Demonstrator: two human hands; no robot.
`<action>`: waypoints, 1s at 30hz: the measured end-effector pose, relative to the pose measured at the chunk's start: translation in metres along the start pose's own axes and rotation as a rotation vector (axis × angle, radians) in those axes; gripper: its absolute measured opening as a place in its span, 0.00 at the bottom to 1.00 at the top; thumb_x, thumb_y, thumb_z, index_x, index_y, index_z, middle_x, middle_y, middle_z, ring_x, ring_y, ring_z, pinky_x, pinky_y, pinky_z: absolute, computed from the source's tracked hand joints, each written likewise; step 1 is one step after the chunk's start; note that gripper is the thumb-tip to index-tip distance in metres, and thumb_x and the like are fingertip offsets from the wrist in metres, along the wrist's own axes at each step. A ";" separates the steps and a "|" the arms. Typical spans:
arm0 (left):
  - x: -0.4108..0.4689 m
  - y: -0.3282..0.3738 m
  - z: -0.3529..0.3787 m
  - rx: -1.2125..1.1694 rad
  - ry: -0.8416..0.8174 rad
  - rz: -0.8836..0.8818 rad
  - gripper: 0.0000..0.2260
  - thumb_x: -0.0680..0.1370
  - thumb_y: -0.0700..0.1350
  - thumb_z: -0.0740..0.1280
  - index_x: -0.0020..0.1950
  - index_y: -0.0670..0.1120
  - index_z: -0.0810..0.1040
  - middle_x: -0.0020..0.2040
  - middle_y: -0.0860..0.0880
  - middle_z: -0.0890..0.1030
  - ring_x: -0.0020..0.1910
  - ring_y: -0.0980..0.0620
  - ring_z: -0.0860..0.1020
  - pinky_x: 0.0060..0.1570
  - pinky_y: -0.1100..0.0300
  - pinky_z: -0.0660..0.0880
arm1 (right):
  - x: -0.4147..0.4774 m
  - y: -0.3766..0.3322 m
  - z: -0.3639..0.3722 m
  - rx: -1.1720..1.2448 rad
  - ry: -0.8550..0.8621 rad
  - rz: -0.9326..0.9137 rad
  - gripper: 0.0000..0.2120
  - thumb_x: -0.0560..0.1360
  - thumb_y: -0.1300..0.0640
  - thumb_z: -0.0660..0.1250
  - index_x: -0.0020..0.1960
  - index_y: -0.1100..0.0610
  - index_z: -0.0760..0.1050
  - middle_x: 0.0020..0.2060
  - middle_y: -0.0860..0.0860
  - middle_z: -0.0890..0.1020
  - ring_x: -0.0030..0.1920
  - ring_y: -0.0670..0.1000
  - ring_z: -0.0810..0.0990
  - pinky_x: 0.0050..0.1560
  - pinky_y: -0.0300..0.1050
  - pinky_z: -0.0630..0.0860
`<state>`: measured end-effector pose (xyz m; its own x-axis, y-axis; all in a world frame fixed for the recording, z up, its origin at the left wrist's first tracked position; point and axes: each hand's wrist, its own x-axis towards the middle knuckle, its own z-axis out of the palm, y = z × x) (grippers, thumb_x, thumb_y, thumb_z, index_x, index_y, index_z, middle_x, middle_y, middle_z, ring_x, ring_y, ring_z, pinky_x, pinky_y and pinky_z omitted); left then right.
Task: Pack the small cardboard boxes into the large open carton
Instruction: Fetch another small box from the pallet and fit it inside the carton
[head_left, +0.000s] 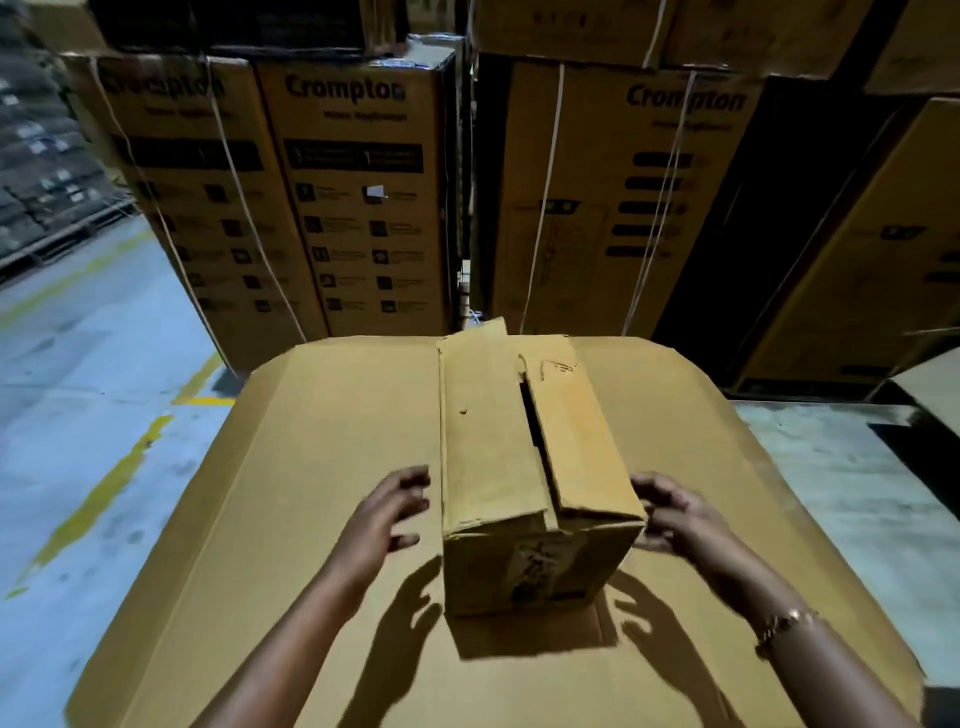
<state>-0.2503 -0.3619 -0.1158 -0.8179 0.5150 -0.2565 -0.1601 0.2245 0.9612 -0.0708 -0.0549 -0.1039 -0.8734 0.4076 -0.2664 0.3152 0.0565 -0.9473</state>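
Two bare forearms reach forward from the bottom edge, the right one wearing a thin bracelet (784, 623) at the wrist. Both hands flank a small cardboard box (530, 467) that stands on a broad, flat cardboard surface (311, 519) (whether that surface is a closed carton top or a loose sheet cannot be told).

Left hand (387, 512) sits just beside the box's left wall, fingers spread and slightly curled, with a narrow gap showing between the fingertips and the cardboard. Right hand (670, 512) is at the box's near right corner, fingers also apart and bent; they look to be touching the edge, though contact is hard to confirm. Neither hand is closed around anything.

On the box, the top flaps are folded down with a dark slit running along the seam between them, and one short flap sticks up at the far end. A worn printed label shows on the near face. Shadows of both hands fall on the surface below.

Behind stand tall stacked cartons (363, 208) printed "Crompton", some bound with white straps. Grey floor (104, 364) with yellow lines lies to the left.
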 end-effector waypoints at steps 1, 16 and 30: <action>0.003 0.012 0.001 -0.028 0.011 -0.008 0.20 0.76 0.61 0.63 0.66 0.59 0.77 0.67 0.57 0.79 0.65 0.52 0.78 0.61 0.47 0.76 | 0.004 -0.012 -0.003 0.013 0.042 0.012 0.15 0.83 0.63 0.60 0.62 0.50 0.80 0.63 0.51 0.82 0.51 0.49 0.81 0.46 0.45 0.82; 0.026 0.038 0.068 -0.131 -0.093 0.063 0.33 0.70 0.57 0.76 0.73 0.60 0.69 0.60 0.56 0.83 0.61 0.53 0.80 0.56 0.59 0.76 | 0.011 -0.034 0.028 -0.010 0.071 0.232 0.48 0.68 0.26 0.70 0.81 0.44 0.59 0.80 0.44 0.60 0.78 0.56 0.63 0.62 0.59 0.74; -0.018 0.076 0.325 -0.053 -0.385 0.412 0.48 0.63 0.70 0.76 0.78 0.70 0.56 0.70 0.59 0.76 0.68 0.53 0.77 0.65 0.40 0.76 | -0.137 0.023 -0.176 0.241 0.590 -0.182 0.31 0.67 0.41 0.77 0.67 0.42 0.72 0.55 0.43 0.86 0.55 0.43 0.85 0.48 0.36 0.80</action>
<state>-0.0687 -0.0853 -0.0707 -0.5601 0.8178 0.1323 0.0940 -0.0959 0.9909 0.1209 0.0510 -0.0578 -0.5333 0.8457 -0.0215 0.0304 -0.0063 -0.9995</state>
